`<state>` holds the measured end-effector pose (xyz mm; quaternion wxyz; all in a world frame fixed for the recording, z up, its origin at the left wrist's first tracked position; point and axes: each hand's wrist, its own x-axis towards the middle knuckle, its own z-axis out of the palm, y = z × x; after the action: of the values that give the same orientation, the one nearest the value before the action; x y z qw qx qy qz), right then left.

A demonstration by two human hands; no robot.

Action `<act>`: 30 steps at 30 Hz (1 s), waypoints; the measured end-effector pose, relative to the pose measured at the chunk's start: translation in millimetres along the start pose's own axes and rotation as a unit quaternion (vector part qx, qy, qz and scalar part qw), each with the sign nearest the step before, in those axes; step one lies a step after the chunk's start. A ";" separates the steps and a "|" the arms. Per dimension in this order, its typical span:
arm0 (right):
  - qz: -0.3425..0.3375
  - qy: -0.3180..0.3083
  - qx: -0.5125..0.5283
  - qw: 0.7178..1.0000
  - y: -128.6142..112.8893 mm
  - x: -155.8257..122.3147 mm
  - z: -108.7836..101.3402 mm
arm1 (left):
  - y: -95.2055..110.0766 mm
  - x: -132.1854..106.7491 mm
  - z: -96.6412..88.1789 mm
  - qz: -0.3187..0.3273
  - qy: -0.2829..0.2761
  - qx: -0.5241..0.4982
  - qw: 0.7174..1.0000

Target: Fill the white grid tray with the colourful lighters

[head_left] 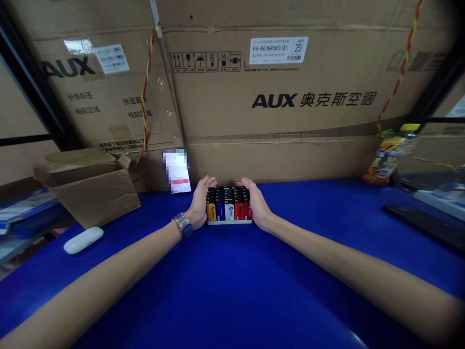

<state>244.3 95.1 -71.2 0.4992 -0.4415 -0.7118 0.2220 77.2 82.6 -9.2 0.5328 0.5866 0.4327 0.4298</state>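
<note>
A small tray of lighters stands on the blue table, far out in front of me. The lighters are orange, blue, white and red with black tops, packed upright in rows. My left hand is cupped against the tray's left side, fingers curled round its far corner; a metal watch is on that wrist. My right hand presses flat against the tray's right side, fingers together. Both hands grip the tray between them.
Large AUX cardboard boxes form a wall right behind the tray. An open small carton and a white oval case lie at the left. A phone leans on the boxes. A snack packet and dark items sit at the right.
</note>
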 end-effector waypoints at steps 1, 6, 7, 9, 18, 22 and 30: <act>0.023 0.013 0.036 0.999 -4.2 -0.7 -3.1 | -0.7 -1.6 1.1 0.007 0.001 0.011 1.000; 0.087 -0.050 0.151 0.983 -22.7 -12.9 -28.8 | -2.5 0.1 -3.2 0.045 -0.027 0.136 0.989; 0.088 -0.075 0.137 0.984 -25.0 -16.5 -34.9 | -0.5 2.6 -5.8 0.068 -0.026 0.165 0.984; 0.072 -0.119 0.078 0.987 -28.1 -23.5 -46.0 | 7.7 7.9 -10.5 0.143 -0.024 0.227 0.963; -0.011 -0.174 -0.020 0.984 -27.4 -31.3 -57.3 | 55.4 -10.0 20.1 0.220 -0.231 0.594 0.739; -0.011 -0.145 -0.046 0.988 -27.8 -31.0 -57.7 | 52.3 -14.4 29.4 0.219 -0.217 0.652 0.693; -0.031 -0.160 -0.055 0.985 -30.3 -30.4 -57.7 | 44.7 -6.9 27.7 0.246 -0.206 0.657 0.682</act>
<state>287.7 46.6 -40.6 0.3604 -0.4046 -0.8070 0.2350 104.3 66.3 33.3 -0.0382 0.9453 0.3232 0.0197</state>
